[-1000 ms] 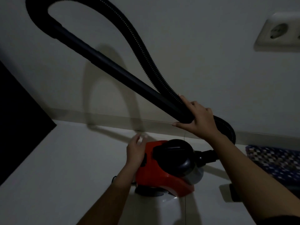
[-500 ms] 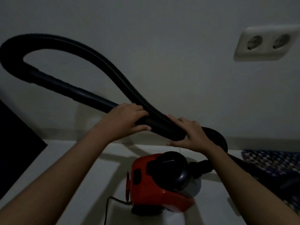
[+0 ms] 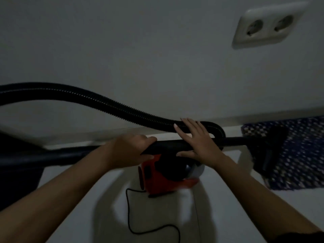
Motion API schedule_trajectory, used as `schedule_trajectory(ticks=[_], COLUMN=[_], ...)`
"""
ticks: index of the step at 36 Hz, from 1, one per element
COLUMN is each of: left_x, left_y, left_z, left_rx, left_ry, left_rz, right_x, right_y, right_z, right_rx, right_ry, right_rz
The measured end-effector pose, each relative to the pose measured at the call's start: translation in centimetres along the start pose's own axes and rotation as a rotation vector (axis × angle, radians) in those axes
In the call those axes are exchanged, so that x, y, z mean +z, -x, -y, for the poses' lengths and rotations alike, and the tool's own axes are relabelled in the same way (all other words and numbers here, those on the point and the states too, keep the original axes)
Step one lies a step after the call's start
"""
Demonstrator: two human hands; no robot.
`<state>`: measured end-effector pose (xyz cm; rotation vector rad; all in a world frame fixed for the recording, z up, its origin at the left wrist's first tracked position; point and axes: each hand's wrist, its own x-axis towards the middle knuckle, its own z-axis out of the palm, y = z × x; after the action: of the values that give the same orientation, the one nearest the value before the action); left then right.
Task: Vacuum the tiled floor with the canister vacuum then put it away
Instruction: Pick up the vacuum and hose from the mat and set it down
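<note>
Left hand [image 3: 129,151] grip wrapped round rigid wand [image 3: 175,143]; right hand [image 3: 198,139] spread flat across wand and floppy ribbed hose [image 3: 112,104]. Red canister [image 3: 163,179] likely heavy; lift by body.

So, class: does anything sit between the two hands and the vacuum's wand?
Nothing visible does. The left hand is wrapped around the wand, and the right hand lies flat across the wand and the hose, directly touching both.
</note>
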<state>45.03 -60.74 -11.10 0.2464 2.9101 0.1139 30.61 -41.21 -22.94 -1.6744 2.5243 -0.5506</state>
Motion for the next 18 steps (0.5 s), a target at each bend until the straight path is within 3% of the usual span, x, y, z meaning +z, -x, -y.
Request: schedule_trajectory(ticks=[2,4,6,12,15,18], left_x=[-1.5,-2.3,-3.2,-5.9,-6.8,-7.0], left_y=[0.2,-0.2,-0.8,-1.5,-2.3,-3.4], left_z=[-1.5,-3.3,-5.5,-12.4,-15.6,-17.2], left_rx=[-0.072,-0.177,-0.24,-0.288,-0.275,-0.257], left_ry=[0.106,0.239,0.407,0.649,0.753,0.798], left_rz=[0.047,0.23,0.299,0.415,0.403,0.413], right_x=[-1.0,-2.0,-3.0,-8.3,-11.3,-12.1], right_y=[1.4,3.0,4.5,7.6,9.0,10.7], right_z=[1.2,2.8,4.3,7.4,7.2,6.2], right_rx=[0.093,0.235,0.418,1.188,1.473,1.609], right_ry=[-0.125,-0.222,-0.277,-0.789,-1.113,-1.349], right_rz=[-0.017,-0.03,-0.072,-0.22,-0.386,-0.605])
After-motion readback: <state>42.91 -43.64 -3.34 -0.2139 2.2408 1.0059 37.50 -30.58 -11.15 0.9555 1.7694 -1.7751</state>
